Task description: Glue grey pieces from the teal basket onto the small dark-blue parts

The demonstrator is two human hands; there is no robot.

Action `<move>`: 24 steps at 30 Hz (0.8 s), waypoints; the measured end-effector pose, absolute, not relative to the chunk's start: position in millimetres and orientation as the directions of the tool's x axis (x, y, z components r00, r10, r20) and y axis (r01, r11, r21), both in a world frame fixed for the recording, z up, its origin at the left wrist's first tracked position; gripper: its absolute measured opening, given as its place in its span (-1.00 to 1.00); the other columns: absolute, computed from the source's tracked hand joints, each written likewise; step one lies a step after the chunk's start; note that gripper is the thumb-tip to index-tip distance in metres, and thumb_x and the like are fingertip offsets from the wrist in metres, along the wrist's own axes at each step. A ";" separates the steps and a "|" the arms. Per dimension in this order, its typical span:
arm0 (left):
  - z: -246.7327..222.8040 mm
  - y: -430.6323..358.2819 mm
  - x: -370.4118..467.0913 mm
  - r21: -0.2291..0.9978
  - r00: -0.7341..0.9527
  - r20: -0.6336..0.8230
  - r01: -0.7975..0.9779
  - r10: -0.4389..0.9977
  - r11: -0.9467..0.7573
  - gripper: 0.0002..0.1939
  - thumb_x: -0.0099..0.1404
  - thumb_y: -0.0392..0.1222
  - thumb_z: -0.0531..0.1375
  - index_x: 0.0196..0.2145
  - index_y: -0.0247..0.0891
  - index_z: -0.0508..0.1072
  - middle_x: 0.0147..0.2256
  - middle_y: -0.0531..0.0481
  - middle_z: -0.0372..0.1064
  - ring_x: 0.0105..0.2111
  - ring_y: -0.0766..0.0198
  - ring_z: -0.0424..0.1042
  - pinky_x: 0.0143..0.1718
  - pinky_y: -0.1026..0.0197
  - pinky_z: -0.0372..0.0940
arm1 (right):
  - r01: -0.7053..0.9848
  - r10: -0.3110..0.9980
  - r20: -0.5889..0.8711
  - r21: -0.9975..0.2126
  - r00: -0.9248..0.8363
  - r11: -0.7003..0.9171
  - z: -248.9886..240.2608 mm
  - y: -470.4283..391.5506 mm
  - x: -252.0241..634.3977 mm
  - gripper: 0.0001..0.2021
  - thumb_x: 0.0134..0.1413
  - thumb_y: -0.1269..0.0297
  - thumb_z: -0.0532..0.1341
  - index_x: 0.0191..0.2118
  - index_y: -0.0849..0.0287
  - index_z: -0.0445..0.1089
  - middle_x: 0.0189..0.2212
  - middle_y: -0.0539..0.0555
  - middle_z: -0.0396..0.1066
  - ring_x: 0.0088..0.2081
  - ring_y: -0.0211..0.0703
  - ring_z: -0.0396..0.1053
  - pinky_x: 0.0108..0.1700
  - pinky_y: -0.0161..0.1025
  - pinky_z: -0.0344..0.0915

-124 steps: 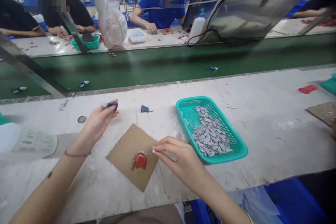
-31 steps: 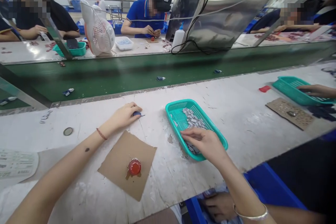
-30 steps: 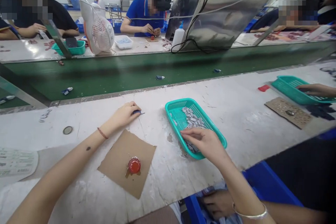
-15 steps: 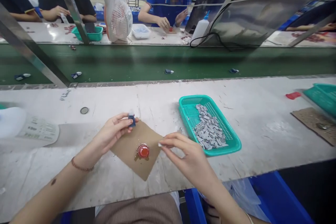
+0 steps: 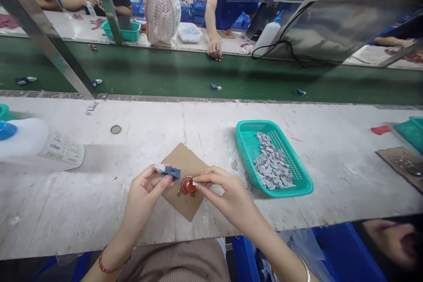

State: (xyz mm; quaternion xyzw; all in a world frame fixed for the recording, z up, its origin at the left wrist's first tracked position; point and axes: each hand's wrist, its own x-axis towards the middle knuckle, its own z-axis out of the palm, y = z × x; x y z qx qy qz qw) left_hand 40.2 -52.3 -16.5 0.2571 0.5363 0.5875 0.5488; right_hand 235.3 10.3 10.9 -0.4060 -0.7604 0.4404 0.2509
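From where I stand, a white bottle (image 5: pixel 59 143) with a blue top is at the left of the table (image 5: pixel 148 114), a metal bottle cap (image 5: pixel 115 129) beyond it. Next comes the left hand (image 5: pixel 142 189), its thumb and fingers closed on a navy piece (image 5: pixel 172 173) with a whitish end, held up over the left edge of a cardboard square (image 5: pixel 180 154). On that cardboard sits a red cap (image 5: pixel 188 186), glossy and ringed by wet-looking spots. The right hand (image 5: pixel 224 185), apart from the left, pinches a small pale chip (image 5: pixel 194 183) right at the red cap; I can't tell whether the two touch. Further right, a green basket (image 5: pixel 243 152) holds a heap of grey chips (image 5: pixel 272 165).

The step in hand looks like wetting the chip. To my eye, the next move calls for a light, steady pinch, the chip's edge kept level, and the navy piece held still nearby.
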 end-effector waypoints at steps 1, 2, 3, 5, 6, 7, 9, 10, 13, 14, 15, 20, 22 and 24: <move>-15.4 -53.5 42.7 0.912 -0.256 -0.282 -0.372 0.925 0.175 -0.77 0.19 -0.14 0.36 -0.17 -0.18 0.58 -0.15 0.01 0.56 -0.18 0.29 0.55 -0.19 0.37 0.45 | 0.343 0.862 -0.032 -0.925 -0.505 0.166 15.0 11.8 235.7 -0.90 0.13 0.35 0.28 -0.25 0.13 0.57 -0.30 0.08 0.52 -0.27 -0.17 0.49 -0.22 -0.23 0.45; -13.9 -54.6 45.5 0.910 -0.239 -0.279 -0.374 0.930 0.177 -0.77 0.20 -0.15 0.36 -0.17 -0.18 0.57 -0.15 0.01 0.57 -0.19 0.29 0.55 -0.20 0.37 0.45 | 0.278 0.877 -0.093 -0.959 -0.472 0.048 19.1 13.2 236.0 -0.91 0.10 0.31 0.32 -0.27 0.13 0.57 -0.29 0.09 0.54 -0.26 -0.16 0.50 -0.22 -0.23 0.47; -12.0 -55.5 48.4 0.908 -0.218 -0.278 -0.377 0.935 0.183 -0.77 0.21 -0.15 0.35 -0.16 -0.19 0.57 -0.17 0.00 0.58 -0.20 0.28 0.56 -0.20 0.36 0.45 | 0.209 0.882 -0.147 -0.976 -0.447 -0.057 23.2 14.3 236.0 -0.90 0.06 0.27 0.34 -0.28 0.13 0.57 -0.27 0.09 0.55 -0.25 -0.16 0.51 -0.22 -0.23 0.48; -7.4 -56.9 54.6 0.903 -0.190 -0.278 -0.385 0.942 0.189 -0.77 0.22 -0.16 0.35 -0.15 -0.20 0.56 -0.19 -0.02 0.59 -0.23 0.27 0.58 -0.21 0.34 0.46 | 0.092 0.879 -0.211 -0.978 -0.427 -0.189 30.4 15.3 235.0 -0.88 0.01 0.25 0.38 -0.30 0.12 0.58 -0.24 0.08 0.56 -0.22 -0.16 0.52 -0.18 -0.24 0.49; -5.0 -57.3 57.6 0.903 -0.181 -0.274 -0.388 0.944 0.188 -0.77 0.22 -0.16 0.34 -0.15 -0.21 0.56 -0.20 -0.03 0.60 -0.23 0.25 0.58 -0.20 0.33 0.46 | 0.053 0.877 -0.215 -0.976 -0.430 -0.213 33.4 15.2 233.9 -0.89 -0.01 0.25 0.40 -0.31 0.11 0.58 -0.24 0.07 0.56 -0.22 -0.17 0.52 -0.17 -0.25 0.49; -2.6 -57.6 60.3 0.902 -0.175 -0.270 -0.389 0.947 0.186 -0.78 0.22 -0.17 0.34 -0.16 -0.22 0.56 -0.20 -0.04 0.60 -0.23 0.24 0.58 -0.19 0.31 0.47 | 0.027 0.875 -0.208 -0.976 -0.438 -0.218 35.9 14.7 232.5 -0.89 -0.02 0.26 0.40 -0.31 0.10 0.59 -0.24 0.06 0.55 -0.21 -0.18 0.52 -0.15 -0.25 0.48; 1.2 -58.2 64.5 0.904 -0.164 -0.258 -0.389 0.952 0.178 -0.79 0.23 -0.17 0.34 -0.16 -0.23 0.56 -0.20 -0.05 0.60 -0.23 0.22 0.59 -0.17 0.29 0.47 | 0.001 0.867 -0.179 -0.979 -0.466 -0.202 39.7 13.2 229.3 -0.91 -0.01 0.29 0.40 -0.32 0.09 0.60 -0.26 0.05 0.54 -0.22 -0.19 0.51 -0.14 -0.25 0.48; 2.5 -58.6 65.8 0.905 -0.158 -0.251 -0.388 0.955 0.174 -0.79 0.23 -0.17 0.33 -0.16 -0.23 0.56 -0.20 -0.05 0.61 -0.23 0.22 0.59 -0.16 0.28 0.47 | 0.000 0.861 -0.167 -0.982 -0.481 -0.191 41.1 12.5 227.7 -0.92 0.00 0.30 0.39 -0.31 0.08 0.60 -0.27 0.05 0.54 -0.22 -0.19 0.51 -0.15 -0.25 0.48; 4.1 -60.3 67.4 0.909 -0.152 -0.232 -0.384 0.961 0.158 -0.80 0.24 -0.18 0.32 -0.16 -0.22 0.55 -0.20 -0.05 0.60 -0.23 0.21 0.59 -0.14 0.27 0.48 | 0.024 0.850 -0.137 -0.989 -0.508 -0.145 43.4 10.5 224.3 -0.92 0.01 0.35 0.37 -0.31 0.08 0.60 -0.28 0.05 0.53 -0.23 -0.19 0.50 -0.18 -0.26 0.47; 4.0 -60.9 67.4 0.913 -0.156 -0.223 -0.380 0.962 0.150 -0.81 0.24 -0.18 0.32 -0.17 -0.22 0.55 -0.20 -0.04 0.60 -0.23 0.21 0.59 -0.13 0.27 0.48 | 0.042 0.851 -0.124 -0.992 -0.509 -0.120 43.8 10.0 223.7 -0.91 0.02 0.37 0.37 -0.31 0.07 0.61 -0.29 0.05 0.53 -0.23 -0.19 0.50 -0.18 -0.26 0.46; 3.8 -61.6 67.4 0.918 -0.162 -0.212 -0.370 0.964 0.139 -0.82 0.25 -0.19 0.32 -0.18 -0.22 0.55 -0.19 -0.04 0.60 -0.22 0.21 0.59 -0.13 0.27 0.48 | 0.066 0.855 -0.110 -0.994 -0.507 -0.089 44.1 9.6 223.3 -0.90 0.02 0.38 0.36 -0.31 0.08 0.61 -0.29 0.04 0.53 -0.22 -0.19 0.49 -0.17 -0.26 0.45; 0.8 -64.3 68.7 0.957 -0.226 -0.128 -0.285 0.966 0.060 -0.86 0.23 -0.20 0.32 -0.22 -0.21 0.58 -0.16 -0.05 0.57 -0.18 0.18 0.58 -0.13 0.24 0.49 | 0.143 0.856 -0.127 -0.988 -0.502 -0.063 42.4 7.8 223.6 -0.91 -0.02 0.40 0.38 -0.34 0.10 0.61 -0.32 0.05 0.52 -0.22 -0.19 0.48 -0.11 -0.25 0.42; -1.0 -65.0 69.8 0.957 -0.232 -0.143 -0.280 0.962 0.074 -0.83 0.21 -0.18 0.33 -0.21 -0.20 0.60 -0.15 -0.08 0.57 -0.15 0.12 0.57 -0.11 0.19 0.49 | 0.098 0.839 -0.195 -0.981 -0.508 -0.168 40.0 7.8 224.5 -0.93 -0.08 0.37 0.42 -0.38 0.10 0.60 -0.32 0.03 0.50 -0.24 -0.20 0.49 -0.15 -0.27 0.44; -2.8 -65.4 70.9 0.945 -0.220 -0.196 -0.304 0.956 0.124 -0.76 0.20 -0.15 0.33 -0.15 -0.20 0.60 -0.12 -0.12 0.58 -0.12 0.06 0.57 -0.07 0.13 0.48 | 0.043 0.817 -0.259 -0.960 -0.514 -0.278 37.0 8.1 225.7 -0.90 -0.13 0.33 0.45 -0.39 0.10 0.60 -0.34 0.00 0.48 -0.26 -0.22 0.50 -0.17 -0.29 0.46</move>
